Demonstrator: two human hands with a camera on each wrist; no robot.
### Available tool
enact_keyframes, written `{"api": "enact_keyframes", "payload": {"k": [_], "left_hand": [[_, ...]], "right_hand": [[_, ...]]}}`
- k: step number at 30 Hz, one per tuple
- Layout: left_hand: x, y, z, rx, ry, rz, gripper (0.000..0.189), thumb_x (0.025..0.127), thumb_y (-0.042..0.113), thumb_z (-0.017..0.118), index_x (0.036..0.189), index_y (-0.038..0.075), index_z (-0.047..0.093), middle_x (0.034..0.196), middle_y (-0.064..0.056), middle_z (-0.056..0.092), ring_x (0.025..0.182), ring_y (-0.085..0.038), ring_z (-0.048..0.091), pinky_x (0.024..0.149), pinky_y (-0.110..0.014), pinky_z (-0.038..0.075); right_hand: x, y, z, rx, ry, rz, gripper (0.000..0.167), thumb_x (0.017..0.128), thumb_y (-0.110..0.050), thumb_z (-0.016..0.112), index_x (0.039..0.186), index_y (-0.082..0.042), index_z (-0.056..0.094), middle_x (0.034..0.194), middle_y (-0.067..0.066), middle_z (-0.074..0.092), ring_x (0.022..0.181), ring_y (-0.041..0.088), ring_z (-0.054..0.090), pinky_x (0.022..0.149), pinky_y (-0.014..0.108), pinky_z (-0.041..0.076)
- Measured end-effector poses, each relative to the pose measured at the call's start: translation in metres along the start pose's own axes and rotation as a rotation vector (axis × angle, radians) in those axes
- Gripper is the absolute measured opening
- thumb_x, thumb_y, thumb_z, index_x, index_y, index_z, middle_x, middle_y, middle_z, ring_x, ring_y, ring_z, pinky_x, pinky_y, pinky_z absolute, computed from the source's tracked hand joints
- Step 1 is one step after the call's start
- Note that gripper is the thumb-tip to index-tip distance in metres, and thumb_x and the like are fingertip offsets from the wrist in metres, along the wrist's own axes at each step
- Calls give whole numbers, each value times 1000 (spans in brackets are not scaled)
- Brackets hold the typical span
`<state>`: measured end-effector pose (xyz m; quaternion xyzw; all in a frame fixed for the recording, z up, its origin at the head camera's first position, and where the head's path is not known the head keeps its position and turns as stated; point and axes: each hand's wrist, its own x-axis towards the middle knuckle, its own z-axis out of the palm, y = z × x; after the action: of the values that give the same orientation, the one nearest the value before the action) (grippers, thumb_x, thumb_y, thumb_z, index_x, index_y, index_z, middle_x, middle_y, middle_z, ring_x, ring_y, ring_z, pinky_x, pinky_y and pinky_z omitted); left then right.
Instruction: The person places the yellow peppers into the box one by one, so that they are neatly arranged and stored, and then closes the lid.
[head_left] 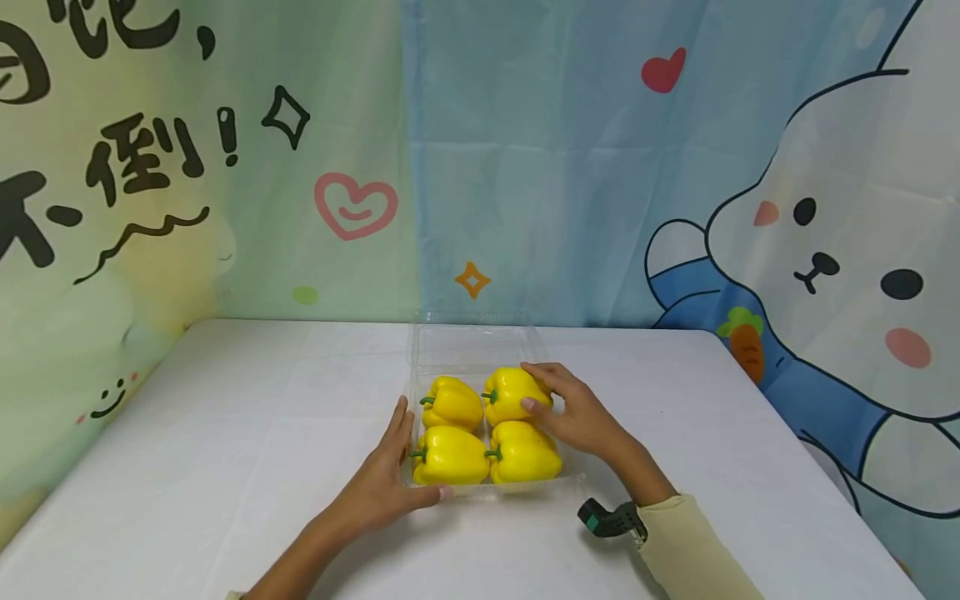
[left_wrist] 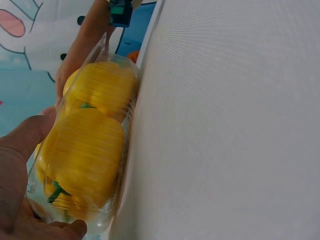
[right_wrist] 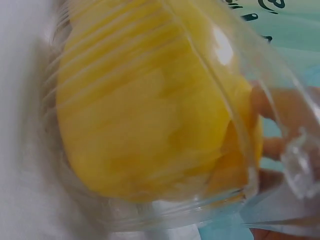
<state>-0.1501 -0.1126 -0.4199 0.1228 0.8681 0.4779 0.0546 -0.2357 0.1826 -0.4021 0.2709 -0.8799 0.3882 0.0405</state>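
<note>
Several yellow bell peppers sit in two rows inside a clear plastic clamshell box [head_left: 517,490], stems pointing left. In the head view my left hand [head_left: 381,482] holds the box's near left corner, fingers along the left side and thumb at the front edge. My right hand [head_left: 576,415] grips the far right bell pepper [head_left: 507,393] between thumb and fingers. Nearer me lies the near right bell pepper [head_left: 527,454]. The left wrist view shows a bell pepper [left_wrist: 85,155] through the ribbed wall. In the right wrist view, fingertips [right_wrist: 262,102] touch a pepper behind clear plastic.
The box's clear lid [head_left: 476,348] stands opened at the back. A white-covered table [head_left: 247,450] lies beneath, with a printed curtain [head_left: 525,167] behind it. A black device [head_left: 611,518] is strapped at the right wrist, beside a beige sleeve [head_left: 693,550].
</note>
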Motion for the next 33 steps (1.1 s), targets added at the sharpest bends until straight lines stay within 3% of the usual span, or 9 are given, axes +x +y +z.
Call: {"api": "enact_keyframes", "payload": {"k": [10, 18, 26, 33], "left_hand": [[-1, -1, 0, -7, -9, 7, 120, 73, 43, 84, 155, 4, 6, 162, -6, -8, 145, -28, 9, 114, -50, 18], [0, -2, 0, -3, -6, 5, 119, 74, 43, 84, 156, 4, 7, 162, -6, -8, 146, -28, 9, 114, -50, 18], [0, -1, 0, -1, -8, 5, 119, 74, 44, 83, 155, 4, 7, 162, -6, -8, 146, -27, 7, 114, -51, 16], [0, -1, 0, -13, -5, 5, 120, 73, 45, 84, 155, 4, 7, 162, -5, -8, 146, -27, 7, 114, -51, 17]], "right_hand": [[0, 0, 3, 32, 69, -39, 47, 94, -24, 67, 137, -9, 55, 132, 10, 53, 118, 29, 52, 99, 55, 43], [0, -3, 4, 5, 28, 1, 47, 94, -23, 67, 138, -9, 56, 131, 10, 53, 120, 31, 51, 103, 57, 39], [1, 4, 6, -59, 15, -64, 39, 95, -18, 64, 131, -4, 61, 131, 12, 53, 124, 33, 49, 103, 54, 40], [0, 3, 5, -56, 0, -59, 40, 96, -19, 64, 133, -4, 60, 131, 11, 53, 123, 32, 49, 102, 53, 40]]}}
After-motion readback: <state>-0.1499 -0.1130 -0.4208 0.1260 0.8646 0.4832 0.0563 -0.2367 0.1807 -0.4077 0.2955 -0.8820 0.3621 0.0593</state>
